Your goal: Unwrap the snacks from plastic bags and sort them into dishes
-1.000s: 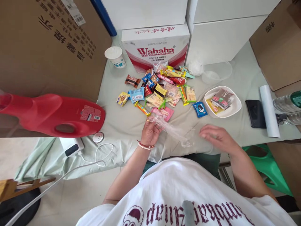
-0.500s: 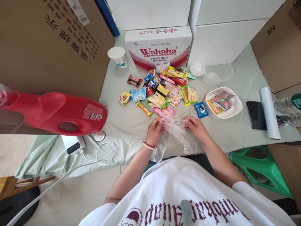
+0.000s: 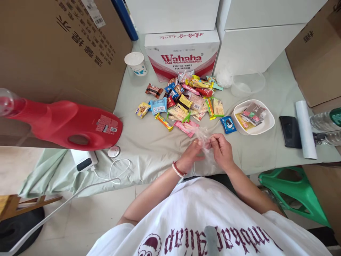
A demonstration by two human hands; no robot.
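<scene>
A clear plastic bag (image 3: pixel 201 134) is bunched between my two hands near the table's front edge. My left hand (image 3: pixel 190 155), with a red and white bracelet at the wrist, pinches it from the left. From the other side my right hand (image 3: pixel 221 150) grips the same bag, its fingertips close to the left ones. Part of the bag hangs below the fingers. Just beyond it lies a pink snack packet (image 3: pixel 186 128), at the front of a heap of wrapped snacks (image 3: pixel 183 103). A blue packet (image 3: pixel 228 124) rests apart from the heap.
Right of the heap stands a white bowl (image 3: pixel 254 131) holding packets, with a clear container (image 3: pixel 247 85) behind. A black phone (image 3: pixel 290 131) and a white roll (image 3: pixel 306 129) lie farther right. At left are a red jug (image 3: pixel 80 124) and a paper cup (image 3: pixel 136 64); a Wahaha box (image 3: pixel 183 57) stands behind.
My left hand has moved right and slightly down, close to my right hand. The bag, stretched between them before, is now gathered up. The camera view has shifted slightly.
</scene>
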